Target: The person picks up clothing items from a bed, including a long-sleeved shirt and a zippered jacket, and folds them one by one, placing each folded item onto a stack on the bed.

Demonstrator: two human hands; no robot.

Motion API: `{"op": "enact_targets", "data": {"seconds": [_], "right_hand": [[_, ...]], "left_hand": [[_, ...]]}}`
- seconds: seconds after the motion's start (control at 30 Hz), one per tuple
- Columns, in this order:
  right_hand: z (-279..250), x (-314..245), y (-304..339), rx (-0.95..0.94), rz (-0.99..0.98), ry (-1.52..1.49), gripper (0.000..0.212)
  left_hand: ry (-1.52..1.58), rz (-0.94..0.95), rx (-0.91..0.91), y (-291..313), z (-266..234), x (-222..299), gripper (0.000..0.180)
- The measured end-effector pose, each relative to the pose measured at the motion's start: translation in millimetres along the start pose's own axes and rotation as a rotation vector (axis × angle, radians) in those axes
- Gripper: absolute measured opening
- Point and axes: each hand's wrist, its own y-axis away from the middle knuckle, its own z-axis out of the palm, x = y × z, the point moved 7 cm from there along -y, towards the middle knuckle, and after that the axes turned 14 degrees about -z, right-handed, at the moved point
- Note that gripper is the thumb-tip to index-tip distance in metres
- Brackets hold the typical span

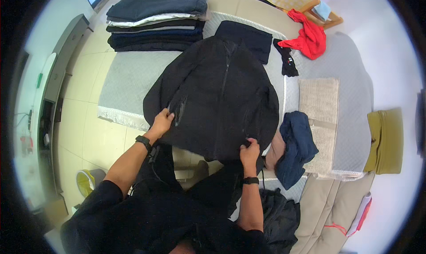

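Note:
A black zip-front jacket (199, 98) lies spread over the grey sofa cover, its collar away from me and its hem toward my lap. Its long zip runs down the front, and a pocket opening shows on the left side. My left hand (162, 122) is closed on the jacket's left side, beside that pocket. Lower down, near the hem on the right, my right hand (250, 151) pinches the fabric. Both sleeves lie along the jacket's sides, their ends hidden from sight.
Folded dark clothes (155, 23) are stacked at the far left. Dark folded fabric (248, 36) lies beyond the collar. To the right are a red cloth (308, 36), crumpled blue jeans (297, 147), a beige cushion (324, 121) and an olive cloth (385, 141). A bin (86, 181) stands at lower left.

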Motion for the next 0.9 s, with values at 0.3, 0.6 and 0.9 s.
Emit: {"op": "enact_targets", "data": {"seconds": [0.3, 0.6, 0.9], "right_hand": [[3, -5, 5, 0.145, 0.453, -0.761, 0.047], [36, 10, -21, 0.085, 0.348, -0.990, 0.042], [15, -33, 4, 0.010, -0.169, -0.076, 0.052]], "left_hand": [[0.124, -0.298, -0.341, -14, 24, -64, 0.063], [-0.308, -0.164, -0.031, -31, -3, -51, 0.043], [-0.502, -0.141, -0.268, -86, -1, -95, 0.037]]}}
